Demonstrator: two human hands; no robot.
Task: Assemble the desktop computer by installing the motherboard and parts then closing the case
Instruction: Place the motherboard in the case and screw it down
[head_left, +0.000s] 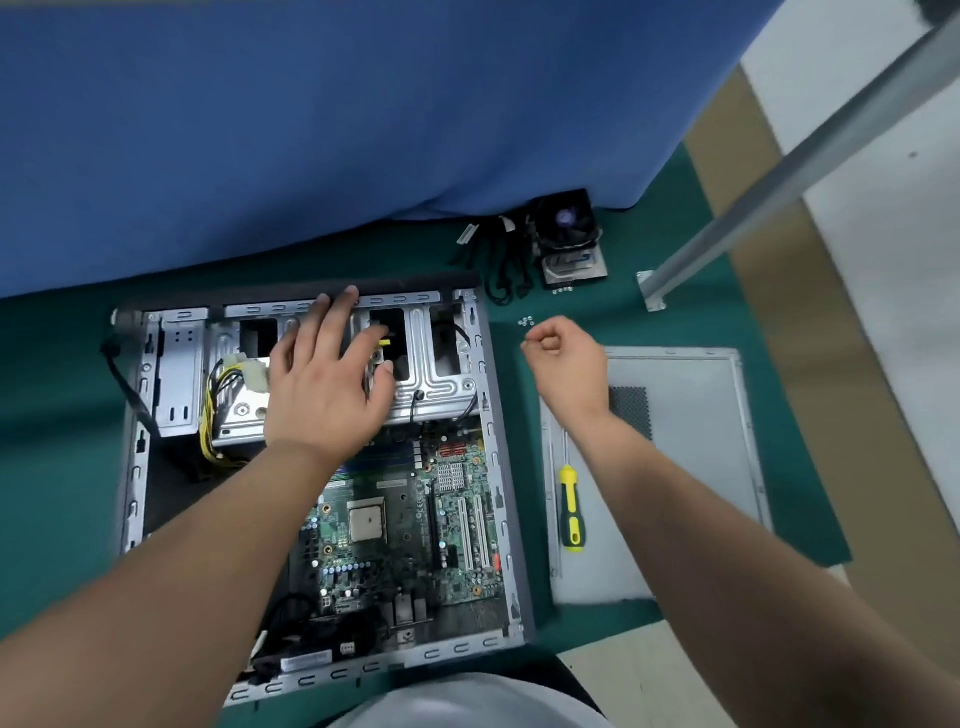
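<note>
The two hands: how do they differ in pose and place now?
The left hand lies flat with spread fingers on the drive cage inside the case; the right hand hovers outside it, over the green mat. The left is open; the right is curled, near the small screws. Whether it holds one is unclear. Both are bare.

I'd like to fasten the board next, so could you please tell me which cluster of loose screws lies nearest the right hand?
The screws on the green mat just beyond the right hand; the other cluster lies farther off, against the fan cooler.

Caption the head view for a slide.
Left hand rests open on the drive cage above the seated motherboard; right hand curls near loose screws, screwdriver beside the case.
</note>
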